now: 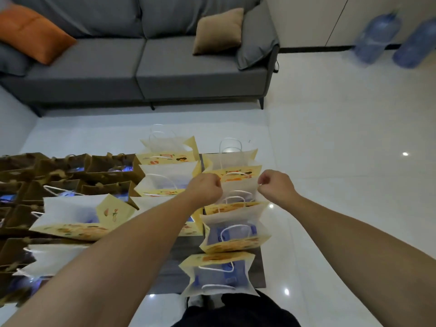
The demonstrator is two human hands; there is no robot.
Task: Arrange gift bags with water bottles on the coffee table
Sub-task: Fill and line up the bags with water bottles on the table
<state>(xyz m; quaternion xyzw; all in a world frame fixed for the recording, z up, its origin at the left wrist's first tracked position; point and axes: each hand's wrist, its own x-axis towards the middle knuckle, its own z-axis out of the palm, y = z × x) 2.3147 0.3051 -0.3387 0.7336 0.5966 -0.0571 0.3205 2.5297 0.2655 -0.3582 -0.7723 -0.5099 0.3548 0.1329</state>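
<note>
Nearest bag: a pale yellow gift bag [218,273] stands at the near edge of the tabletop [179,251], mouth open, blue bottle packaging showing inside, white cord handles flopped over the top.
Next bag back: another yellow bag [236,233] stands just behind the nearest bag, also with blue inside.
Held bag: third in that right-hand column, a yellow bag [238,191] sits between the two hands, its white inside facing up.
Left hand: the left hand [207,187] is at the left top edge of the held bag, fingers curled tight; its grip seems to pinch that rim, though the contact itself is hidden behind the knuckles.
Right hand: the right hand [274,185] is at the right top edge of the held bag, fingertips pinching the paper rim.
Behind the held bag: two more yellow bags, one [232,159] straight behind and one [168,147] behind and to the left.
Left of the held bag: brown gift bags [70,171] packed close together, blue glints inside several.
Far beyond the held bag: a grey sofa [141,64] with an orange cushion [33,31].
</note>
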